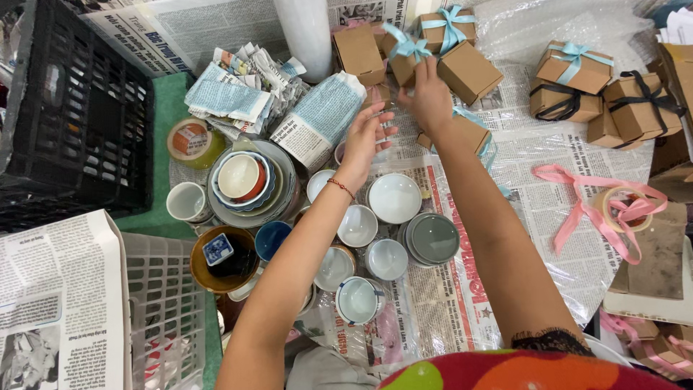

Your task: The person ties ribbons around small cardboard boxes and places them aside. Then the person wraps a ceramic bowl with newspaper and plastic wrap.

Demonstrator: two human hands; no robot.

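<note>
Brown kraft-card box with a light-blue ribbon bow (406,58) sits at the far edge of the newspaper-covered table (548,209), in a cluster of plain brown card boxes (469,71). Right hand (429,97) is on it from the near side, fingers pointing away, closed on its lower edge. Left hand (364,141) is nearer, down-left of the box, fingers loosely spread, holding nothing I can make out. White ceramic bowls (393,197) lie just below the wrists.
</note>
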